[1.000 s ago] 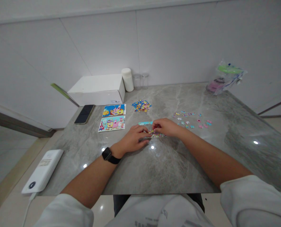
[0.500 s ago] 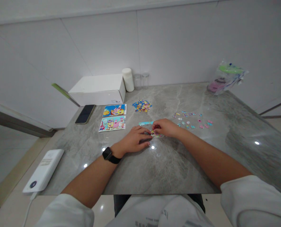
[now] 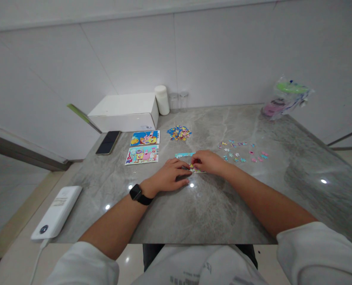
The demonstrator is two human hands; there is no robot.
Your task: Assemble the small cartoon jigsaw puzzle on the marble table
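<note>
A partly assembled jigsaw puzzle (image 3: 184,155) lies on the grey table in front of me, much of it covered by my hands. My left hand (image 3: 172,175) rests flat at its left side, fingers spread and fingertips at the puzzle's edge. Over its right part, my right hand (image 3: 208,162) has thumb and fingers pinched together on a puzzle piece, mostly hidden by the fingers. Loose puzzle pieces (image 3: 237,154) in pink, white and light blue are scattered to the right. Beyond the puzzle sits a heap of blue and yellow pieces (image 3: 179,133).
Two cartoon picture cards (image 3: 142,154) lie left of the puzzle, beside a phone (image 3: 108,142). Behind them stand a white box (image 3: 122,113), a white bottle (image 3: 162,101) and two clear jars (image 3: 183,102). A plastic bag (image 3: 285,99) is far right, a white power bank (image 3: 57,211) near left.
The whole view has shifted slightly. Both hands stay at the puzzle; the right fingers have moved only a little, and the loose pieces look unchanged.
</note>
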